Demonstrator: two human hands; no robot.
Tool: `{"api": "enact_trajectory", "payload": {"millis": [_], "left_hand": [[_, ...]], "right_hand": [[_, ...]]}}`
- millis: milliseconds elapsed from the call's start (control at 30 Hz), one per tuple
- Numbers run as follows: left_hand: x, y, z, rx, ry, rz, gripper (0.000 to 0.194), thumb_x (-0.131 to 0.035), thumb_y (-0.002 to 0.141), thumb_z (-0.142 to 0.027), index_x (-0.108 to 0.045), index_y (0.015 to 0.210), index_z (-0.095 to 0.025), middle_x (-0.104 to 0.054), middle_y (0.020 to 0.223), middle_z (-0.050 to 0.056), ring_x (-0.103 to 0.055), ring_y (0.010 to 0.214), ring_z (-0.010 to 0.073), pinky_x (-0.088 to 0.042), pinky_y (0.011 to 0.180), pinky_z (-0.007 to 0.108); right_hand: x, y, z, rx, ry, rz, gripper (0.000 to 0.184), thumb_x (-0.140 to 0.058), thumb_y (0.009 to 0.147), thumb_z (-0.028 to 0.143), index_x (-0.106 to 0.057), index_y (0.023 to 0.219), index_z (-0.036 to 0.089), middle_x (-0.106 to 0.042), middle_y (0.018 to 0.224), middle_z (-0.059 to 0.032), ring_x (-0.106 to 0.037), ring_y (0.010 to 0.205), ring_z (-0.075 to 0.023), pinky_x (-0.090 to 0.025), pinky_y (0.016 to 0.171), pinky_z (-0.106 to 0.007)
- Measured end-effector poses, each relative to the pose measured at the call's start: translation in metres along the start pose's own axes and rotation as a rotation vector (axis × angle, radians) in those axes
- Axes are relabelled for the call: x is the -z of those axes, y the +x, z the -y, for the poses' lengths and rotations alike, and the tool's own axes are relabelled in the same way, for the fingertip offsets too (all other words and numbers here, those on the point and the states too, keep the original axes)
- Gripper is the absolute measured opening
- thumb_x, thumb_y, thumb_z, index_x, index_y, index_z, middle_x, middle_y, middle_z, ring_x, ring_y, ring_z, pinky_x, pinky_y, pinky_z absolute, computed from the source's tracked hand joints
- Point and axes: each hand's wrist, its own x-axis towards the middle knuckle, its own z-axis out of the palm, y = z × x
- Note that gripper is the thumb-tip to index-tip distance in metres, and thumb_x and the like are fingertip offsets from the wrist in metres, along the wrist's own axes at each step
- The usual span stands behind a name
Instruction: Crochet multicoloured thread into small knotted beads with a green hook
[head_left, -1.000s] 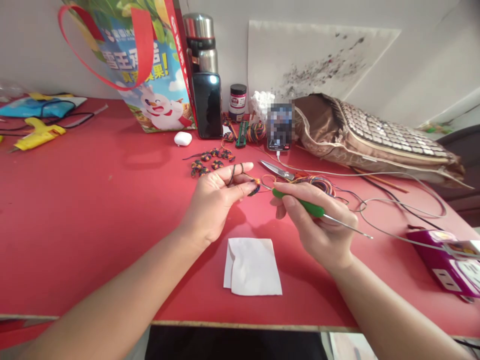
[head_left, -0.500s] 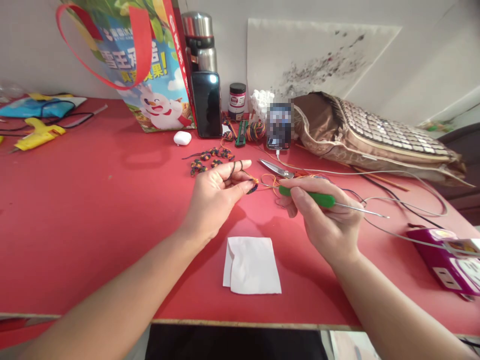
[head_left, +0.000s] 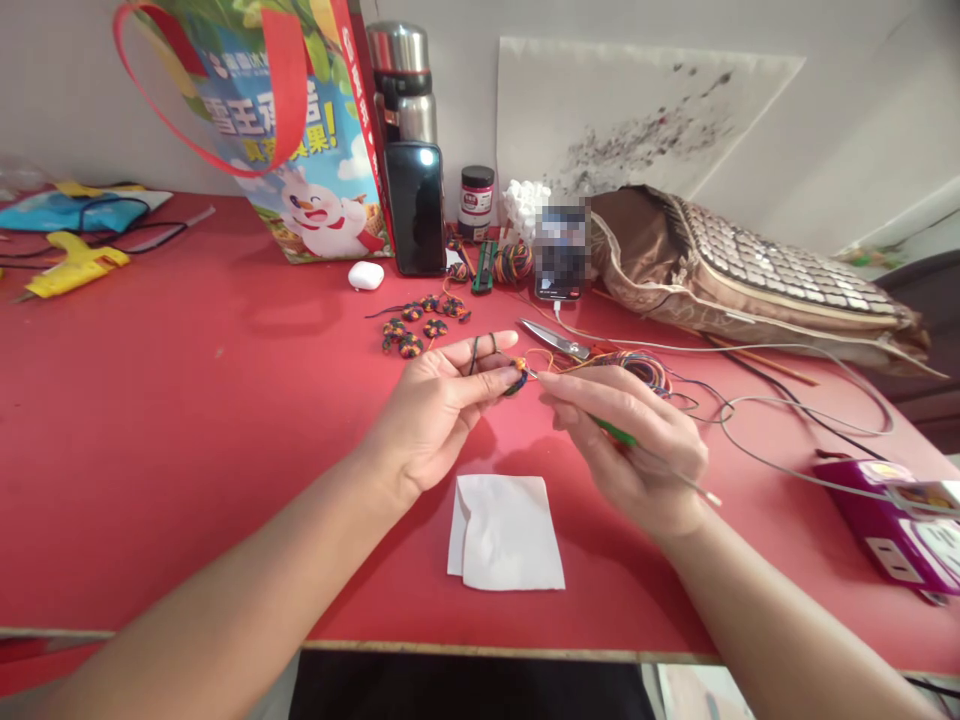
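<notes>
Between thumb and fingers, my left hand (head_left: 450, 400) pinches a small crochet piece (head_left: 516, 380) in dark blue and orange yarn. Dark yarn loops around its raised index finger. My right hand (head_left: 630, 430) grips a crochet hook (head_left: 615, 430) with a green handle, most of it hidden by the fingers. The hook's tip is at the orange edge of the piece. Behind my right hand lies a bundle of multicoloured yarn (head_left: 637, 368), beside scissors (head_left: 559, 340) with open-lying metal blades. Several small crocheted rounds (head_left: 411, 345) lie beyond my left hand.
A folded white tissue (head_left: 506, 535) lies in front of me. Farther back are a phone (head_left: 415, 210), a yarn ball (head_left: 513, 262), a green cutter (head_left: 484, 268) and a shopping bag (head_left: 315, 150). A cable (head_left: 795, 345) runs rightward near a purple power strip (head_left: 892, 530).
My right hand has turned and moved slightly left, bringing the hook tip to the crochet piece; its handle is now more covered. My left hand has shifted slightly right.
</notes>
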Motion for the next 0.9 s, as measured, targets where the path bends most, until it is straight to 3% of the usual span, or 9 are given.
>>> {"api": "enact_trajectory", "payload": {"millis": [133, 300, 533, 733, 900], "left_hand": [[-0.003, -0.003, 0.003, -0.096, 0.047, -0.029, 0.03, -0.086, 0.071, -0.002, -0.085, 0.099, -0.015, -0.072, 0.081, 0.0, -0.069, 0.08, 0.0113, -0.058, 0.09, 0.029], [-0.002, -0.005, 0.004, -0.361, 0.336, -0.058, 0.032, -0.088, 0.076, -0.015, -0.085, 0.107, -0.019, -0.074, 0.083, -0.001, -0.07, 0.086, 0.0158, -0.06, 0.092, 0.033], [0.008, 0.002, 0.006, -0.531, 0.622, -0.01, 0.033, -0.077, 0.083, -0.012, -0.083, 0.115, -0.017, -0.078, 0.087, 0.001, -0.073, 0.087, 0.0178, -0.063, 0.088, 0.034], [0.013, 0.006, 0.007, -0.649, 0.808, 0.026, 0.013, -0.072, 0.088, -0.011, -0.082, 0.089, -0.019, -0.079, 0.097, 0.005, -0.074, 0.097, 0.02, -0.06, 0.091, 0.035], [0.015, 0.009, 0.007, -0.641, 0.795, 0.072, 0.012, -0.072, 0.088, -0.011, -0.081, 0.087, -0.019, -0.073, 0.091, 0.004, -0.073, 0.1, 0.02, -0.059, 0.097, 0.035]], "right_hand": [[-0.005, -0.002, 0.005, 0.191, -0.307, 0.02, 0.061, -0.064, 0.098, 0.001, -0.063, 0.154, 0.027, -0.079, 0.101, -0.0088, -0.077, 0.086, -0.0216, -0.063, 0.073, -0.033], [-0.011, -0.002, 0.011, 0.235, -0.488, 0.006, 0.054, -0.065, 0.097, 0.002, -0.065, 0.148, 0.02, -0.079, 0.093, -0.0083, -0.074, 0.075, -0.0209, -0.06, 0.067, -0.032], [-0.012, -0.003, 0.016, 0.037, -0.201, -0.066, 0.039, -0.063, 0.1, 0.003, -0.074, 0.133, 0.02, -0.078, 0.098, -0.009, -0.073, 0.079, -0.0183, -0.06, 0.069, -0.031], [-0.004, 0.001, 0.011, -0.284, 0.1, -0.099, 0.024, -0.064, 0.103, 0.011, -0.082, 0.115, 0.023, -0.075, 0.084, -0.0026, -0.069, 0.07, -0.0156, -0.056, 0.066, -0.031], [-0.002, -0.003, 0.0, -0.503, 0.368, -0.191, 0.018, -0.07, 0.103, 0.022, -0.086, 0.107, 0.028, -0.075, 0.08, -0.0013, -0.064, 0.066, -0.0141, -0.049, 0.057, -0.029]]}}
